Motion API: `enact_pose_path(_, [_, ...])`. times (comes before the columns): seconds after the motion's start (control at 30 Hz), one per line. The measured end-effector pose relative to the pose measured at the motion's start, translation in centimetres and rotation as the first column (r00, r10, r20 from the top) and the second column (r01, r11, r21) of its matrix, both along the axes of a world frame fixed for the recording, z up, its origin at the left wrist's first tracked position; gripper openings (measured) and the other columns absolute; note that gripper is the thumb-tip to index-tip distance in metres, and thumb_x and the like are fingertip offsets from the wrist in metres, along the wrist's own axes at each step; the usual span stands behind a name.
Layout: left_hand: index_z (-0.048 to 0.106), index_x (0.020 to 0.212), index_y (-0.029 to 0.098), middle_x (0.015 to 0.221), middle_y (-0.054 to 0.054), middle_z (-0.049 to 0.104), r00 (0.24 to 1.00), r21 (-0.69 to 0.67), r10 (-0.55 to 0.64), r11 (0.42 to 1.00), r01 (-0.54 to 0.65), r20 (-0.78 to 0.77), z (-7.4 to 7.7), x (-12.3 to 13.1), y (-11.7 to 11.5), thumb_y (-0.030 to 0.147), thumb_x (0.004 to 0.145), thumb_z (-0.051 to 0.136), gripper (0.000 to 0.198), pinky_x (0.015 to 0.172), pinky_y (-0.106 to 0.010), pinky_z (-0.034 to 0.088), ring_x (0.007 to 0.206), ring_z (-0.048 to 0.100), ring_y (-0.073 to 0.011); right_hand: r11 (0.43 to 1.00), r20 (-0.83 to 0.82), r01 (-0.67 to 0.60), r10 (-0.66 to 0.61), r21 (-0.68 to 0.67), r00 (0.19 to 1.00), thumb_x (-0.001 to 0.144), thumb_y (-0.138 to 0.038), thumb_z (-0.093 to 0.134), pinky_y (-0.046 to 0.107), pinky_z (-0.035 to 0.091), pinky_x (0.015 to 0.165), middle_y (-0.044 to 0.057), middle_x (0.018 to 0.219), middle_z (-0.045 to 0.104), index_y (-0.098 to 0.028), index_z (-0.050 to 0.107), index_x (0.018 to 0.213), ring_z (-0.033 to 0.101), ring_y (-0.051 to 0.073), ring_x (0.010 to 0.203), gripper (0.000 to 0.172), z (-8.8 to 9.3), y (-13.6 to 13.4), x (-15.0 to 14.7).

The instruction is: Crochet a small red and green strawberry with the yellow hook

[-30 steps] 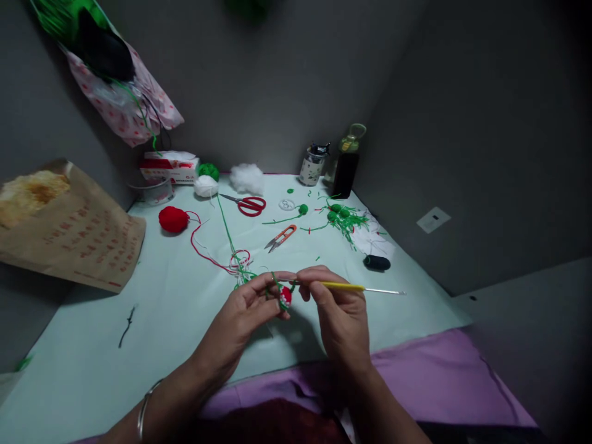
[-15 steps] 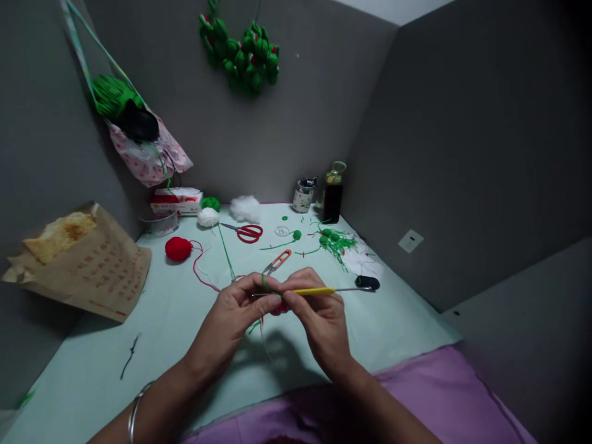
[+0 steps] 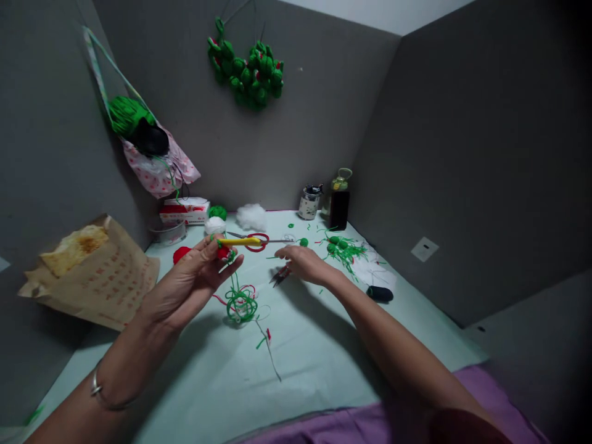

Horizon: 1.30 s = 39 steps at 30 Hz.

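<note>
My left hand is raised over the left-middle of the table, closed on a small red and green crochet piece. A yellow-handled crochet hook lies across it at the fingertips, its metal shaft pointing right. Green yarn hangs from the piece into a loose tangle on the table. Farther right, my right hand is low over the table with its fingers around the handles of small thread snips. The blades point down-left; the handle end is hidden by the hand.
Red-handled scissors lie behind the hook. A red yarn ball, white yarn and stuffing are at the back left. Green crochet pieces and a dark roll lie right. A paper food bag stands left.
My hands have parted. My left hand moved up and left with the crochet piece and now has the hook too. My right hand let go of the hook and reached the snips.
</note>
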<state>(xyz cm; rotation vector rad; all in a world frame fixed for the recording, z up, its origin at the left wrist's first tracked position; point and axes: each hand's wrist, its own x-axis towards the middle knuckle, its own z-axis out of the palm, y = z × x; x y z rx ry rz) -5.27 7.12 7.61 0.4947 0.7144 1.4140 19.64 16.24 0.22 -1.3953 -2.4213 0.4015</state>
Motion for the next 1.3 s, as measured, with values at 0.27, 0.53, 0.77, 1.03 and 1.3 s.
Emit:
enact_pose_path(0.27, [0.075, 0.083, 0.014, 0.077, -0.004, 0.076, 0.998, -0.059, 0.021, 0.998, -0.018, 0.053, -0.7, -0.7, 1.0, 0.009, 0.099, 0.057, 0.024, 0.079, -0.030, 0.065, 0.071, 0.073, -0.0140, 0.994, 0.286, -0.096, 0.108, -0.055, 0.952, 0.093, -0.008, 0.050, 0.036, 0.046, 0.084, 0.019, 0.116, 0.061, -0.011, 0.065, 0.106, 0.062, 0.024, 0.093, 0.020, -1.3, -1.6, -0.7])
enact_pose_path(0.53, [0.070, 0.088, 0.012, 0.076, -0.005, 0.072, 0.999, -0.103, 0.026, 0.994, -0.022, 0.035, 0.0, -0.4, 1.3, 0.011, 0.107, 0.037, 0.038, 0.064, -0.021, 0.065, 0.067, 0.071, -0.0120, 0.966, -0.084, -0.234, 0.226, -0.109, 0.971, 0.108, -0.043, 0.037, 0.030, 0.048, 0.090, 0.008, 0.122, 0.070, -0.023, 0.060, 0.129, 0.065, 0.020, 0.108, 0.038, 2.7, -4.1, -2.1])
enact_pose_path(0.77, [0.072, 0.090, 0.013, 0.075, -0.004, 0.074, 0.999, -0.116, 0.021, 0.993, -0.017, 0.031, -0.5, 1.1, 0.9, 0.008, 0.104, 0.042, 0.034, 0.070, -0.024, 0.066, 0.066, 0.071, -0.0122, 0.954, -0.147, -0.286, 0.271, -0.093, 0.951, 0.101, -0.042, 0.055, 0.028, 0.040, 0.071, 0.005, 0.101, 0.077, -0.024, 0.071, 0.119, 0.066, 0.020, 0.086, 0.030, 4.0, -6.0, -6.1])
enact_pose_path(1.03, [0.070, 0.084, 0.012, 0.076, -0.005, 0.071, 0.997, -0.149, 0.026, 0.989, -0.014, 0.074, -1.0, 0.9, -0.8, 0.011, 0.105, 0.043, 0.034, 0.068, -0.023, 0.066, 0.069, 0.071, -0.0128, 0.988, -0.025, -0.111, 0.109, -0.106, 0.994, 0.101, -0.040, 0.055, 0.031, 0.041, 0.075, 0.006, 0.102, 0.077, -0.027, 0.072, 0.120, 0.067, 0.021, 0.088, 0.028, 2.2, -6.7, -5.6])
enact_pose_path(1.3, [0.074, 0.081, 0.015, 0.084, 0.000, 0.069, 0.989, -0.079, -0.148, 0.986, 0.149, 0.021, -5.4, 3.8, -5.1, 0.010, 0.085, 0.078, 0.008, 0.069, -0.018, 0.061, 0.075, 0.067, -0.0103, 0.981, -0.694, -0.191, 0.122, -0.023, 0.709, 0.089, -0.038, 0.076, 0.041, 0.054, 0.096, 0.006, 0.129, 0.066, -0.036, 0.050, 0.147, 0.066, 0.021, 0.108, 0.064, 1.1, -13.3, -2.3])
